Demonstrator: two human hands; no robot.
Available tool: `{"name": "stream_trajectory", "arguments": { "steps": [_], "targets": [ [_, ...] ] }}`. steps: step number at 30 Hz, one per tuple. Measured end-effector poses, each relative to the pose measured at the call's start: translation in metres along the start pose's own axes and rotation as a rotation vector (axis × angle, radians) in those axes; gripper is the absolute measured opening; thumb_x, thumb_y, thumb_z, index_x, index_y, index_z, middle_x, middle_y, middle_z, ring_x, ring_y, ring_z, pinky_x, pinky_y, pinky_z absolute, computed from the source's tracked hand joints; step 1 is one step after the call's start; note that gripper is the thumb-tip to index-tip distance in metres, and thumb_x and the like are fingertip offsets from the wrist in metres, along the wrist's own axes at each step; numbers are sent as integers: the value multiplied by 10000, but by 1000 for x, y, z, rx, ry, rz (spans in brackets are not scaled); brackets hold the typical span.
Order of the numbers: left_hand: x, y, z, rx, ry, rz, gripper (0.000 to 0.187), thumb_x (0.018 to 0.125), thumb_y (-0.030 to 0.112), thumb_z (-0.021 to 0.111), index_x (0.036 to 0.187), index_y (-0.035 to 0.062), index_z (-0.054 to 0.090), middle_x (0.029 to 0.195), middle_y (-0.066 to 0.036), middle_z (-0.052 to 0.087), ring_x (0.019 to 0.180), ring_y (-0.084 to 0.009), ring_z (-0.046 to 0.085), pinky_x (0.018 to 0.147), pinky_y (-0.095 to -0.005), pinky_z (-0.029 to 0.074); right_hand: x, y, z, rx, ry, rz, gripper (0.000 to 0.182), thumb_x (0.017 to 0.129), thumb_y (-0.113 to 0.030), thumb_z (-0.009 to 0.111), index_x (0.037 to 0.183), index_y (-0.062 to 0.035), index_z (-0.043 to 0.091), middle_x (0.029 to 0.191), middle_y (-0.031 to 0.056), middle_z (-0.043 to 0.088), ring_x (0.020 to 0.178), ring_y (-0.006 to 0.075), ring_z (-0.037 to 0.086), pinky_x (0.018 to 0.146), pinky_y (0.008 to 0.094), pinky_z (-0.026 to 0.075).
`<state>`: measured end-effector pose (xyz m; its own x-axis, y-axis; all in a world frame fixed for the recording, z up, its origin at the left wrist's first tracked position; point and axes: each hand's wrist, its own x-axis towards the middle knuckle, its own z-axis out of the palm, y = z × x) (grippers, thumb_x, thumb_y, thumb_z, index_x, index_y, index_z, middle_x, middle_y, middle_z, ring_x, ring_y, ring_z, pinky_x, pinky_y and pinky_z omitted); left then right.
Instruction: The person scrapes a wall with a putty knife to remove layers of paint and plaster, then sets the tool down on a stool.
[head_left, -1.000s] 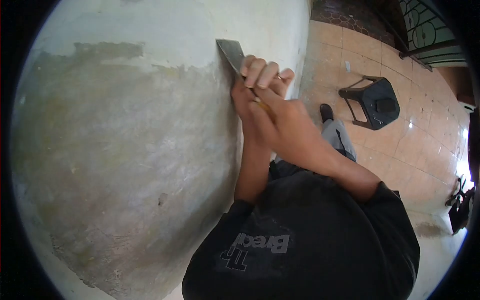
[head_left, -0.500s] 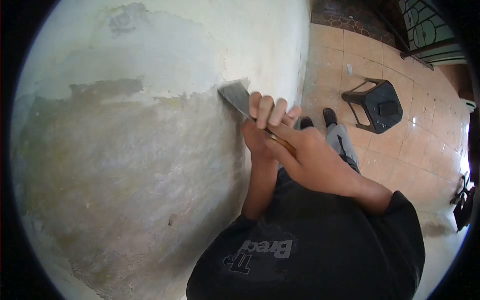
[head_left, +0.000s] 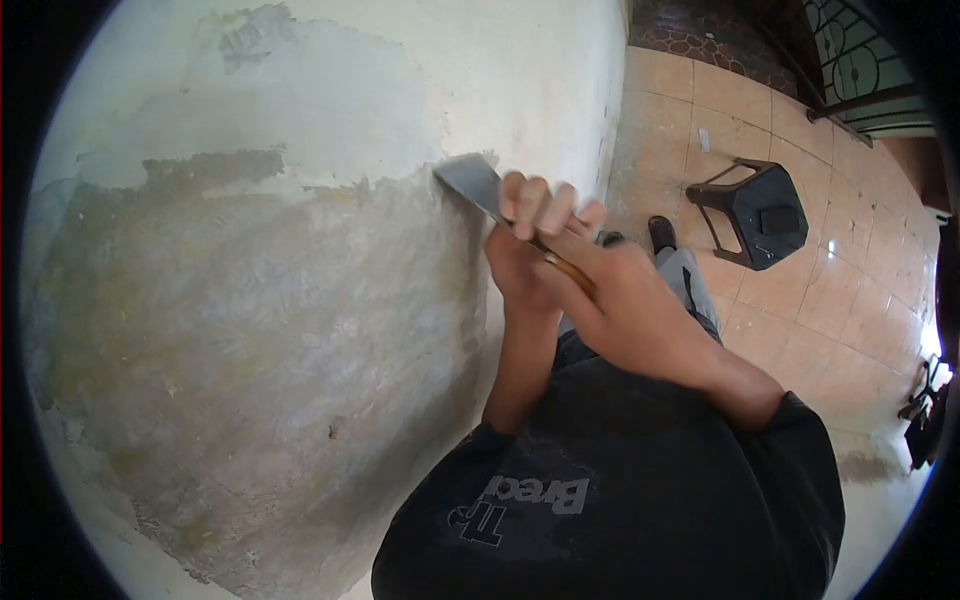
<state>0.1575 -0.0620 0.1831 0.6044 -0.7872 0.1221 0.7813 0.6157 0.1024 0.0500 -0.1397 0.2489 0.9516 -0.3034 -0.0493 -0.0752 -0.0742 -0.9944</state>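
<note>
Scraper [head_left: 470, 183] blade points up-left against the wall [head_left: 300, 300], both hands' fingers [head_left: 535, 205] clamped round its handle.

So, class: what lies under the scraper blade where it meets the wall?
The scraper presses flat on the wall, at the border between white paint and bare grey plaster. The surface beneath the blade is covered. Both hands, left hand and right hand, hide the handle.

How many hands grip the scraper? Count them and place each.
2. The left hand wraps the scraper nearest the blade; the right hand grips just behind it.
</note>
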Motion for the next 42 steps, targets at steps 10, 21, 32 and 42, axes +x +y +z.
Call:
{"name": "stream_trajectory", "arguments": {
  "steps": [10, 21, 32, 42],
  "targets": [
    [-15, -2, -25, -60, 81, -34, 149, 899, 50, 419, 822, 134, 515, 733, 20, 549, 785, -141, 517, 837, -364, 329, 5, 29, 6, -12, -41, 40, 214, 892, -173, 522, 991, 4, 590, 760, 258, 604, 685, 445, 599, 629, 490, 481],
    [-10, 12, -36, -46, 42, -21, 133, 936, 112, 440, 830, 126, 519, 723, 21, 539, 786, -148, 511, 842, -348, 329, 16, 31, 13, -19, -62, 75, 248, 899, -181, 520, 1019, 23, 590, 777, 250, 610, 721, 443, 606, 644, 463, 475],
    [-6, 2, -26, 67, 157, -67, 159, 904, 73, 415, 791, 132, 510, 703, 25, 535, 779, -132, 516, 813, -330, 340, 10, 35, 11, 25, 11, 76, 243, 883, -187, 529, 1023, 8, 571, 827, 247, 621, 732, 468, 591, 667, 497, 484],
    [-15, -4, -22, 68, 159, -56, 168, 909, 64, 407, 800, 133, 514, 706, 24, 537, 769, -132, 507, 829, -345, 338, 5, 26, 2, 58, -49, 108, 263, 894, -177, 534, 1068, 13, 582, 809, 266, 604, 725, 435, 602, 653, 440, 476]
  ]
}}
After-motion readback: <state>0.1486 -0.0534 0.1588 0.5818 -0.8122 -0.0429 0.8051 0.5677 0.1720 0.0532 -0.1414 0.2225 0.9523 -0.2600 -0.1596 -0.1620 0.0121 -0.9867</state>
